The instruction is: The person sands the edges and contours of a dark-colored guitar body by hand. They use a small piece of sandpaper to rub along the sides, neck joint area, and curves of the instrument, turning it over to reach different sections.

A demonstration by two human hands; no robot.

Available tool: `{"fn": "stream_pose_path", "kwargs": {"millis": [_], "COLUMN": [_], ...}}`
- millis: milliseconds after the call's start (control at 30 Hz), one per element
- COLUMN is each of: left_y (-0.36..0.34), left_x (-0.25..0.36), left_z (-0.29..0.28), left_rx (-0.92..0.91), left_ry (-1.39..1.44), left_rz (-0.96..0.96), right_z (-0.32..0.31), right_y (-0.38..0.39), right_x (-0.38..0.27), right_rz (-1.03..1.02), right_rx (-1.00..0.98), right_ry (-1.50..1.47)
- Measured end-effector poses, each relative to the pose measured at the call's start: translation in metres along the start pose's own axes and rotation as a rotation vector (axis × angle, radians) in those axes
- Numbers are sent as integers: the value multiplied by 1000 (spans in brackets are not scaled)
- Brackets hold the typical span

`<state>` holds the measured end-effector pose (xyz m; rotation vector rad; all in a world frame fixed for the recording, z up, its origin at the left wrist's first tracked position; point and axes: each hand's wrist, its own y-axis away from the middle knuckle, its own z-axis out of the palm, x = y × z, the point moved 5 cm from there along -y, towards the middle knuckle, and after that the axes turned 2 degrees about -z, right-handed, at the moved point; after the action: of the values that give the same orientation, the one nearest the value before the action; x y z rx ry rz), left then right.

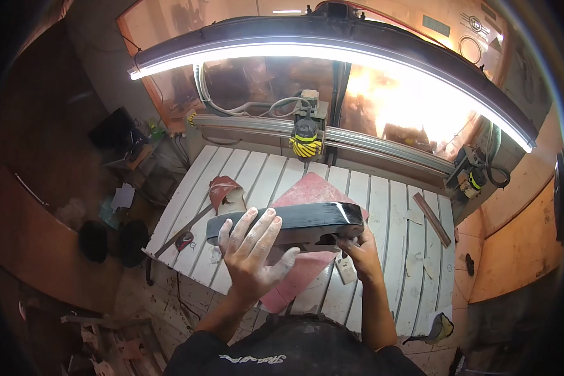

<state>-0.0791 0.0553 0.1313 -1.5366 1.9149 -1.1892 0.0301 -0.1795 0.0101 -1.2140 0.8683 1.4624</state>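
Left hand (pixel 252 250) is lying flat, fingers spread wide, pressing down on the long black curved workpiece (pixel 294 222). Right hand (pixel 359 250) is gripping the workpiece's right end from below, fingers curled around its lower edge. Workpiece is sitting above a red sheet (pixel 307 263) on the white slatted counter (pixel 388 213), just in front of the router head (pixel 306 135) on the gantry. Risk: dusty left palm is only resting, not clamping, so the glossy piece could be slipping or tipping off the red sheet. Right fingers are tucked underneath, likely getting pinched if it drops. Brown strip (pixel 431 218) is lying well apart.
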Motion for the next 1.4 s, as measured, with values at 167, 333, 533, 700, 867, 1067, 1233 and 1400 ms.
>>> {"fn": "stream_pose_path", "kwargs": {"millis": [167,333,533,700,867,1067,1233,1400], "left_y": [6,38,98,99,66,17,-5,-20], "left_x": [-21,-72,-94,-100,-118,-90,-54,-29], "left_z": [1,10,63,66,36,-6,-12,-14], "left_rx": [39,165,147,173,335,224,107,62], "left_ry": [-37,165,550,541,427,126,25,51], "left_rz": [-43,-400,-746,-757,-600,-287,-179,-118], "right_z": [0,-6,-21,-20,-7,18,48,65], "right_y": [-5,-8,-14,-15,-13,-10,-1,7], "right_x": [3,-2,13,12,5,-4,-22,-22], "right_rz": [14,18,17,27,44,25,8,28], "right_rx": [-11,34,71,44,33,-8,-21,-62], "right_ry": [-8,-19,36,55,41,83,154,207]}}
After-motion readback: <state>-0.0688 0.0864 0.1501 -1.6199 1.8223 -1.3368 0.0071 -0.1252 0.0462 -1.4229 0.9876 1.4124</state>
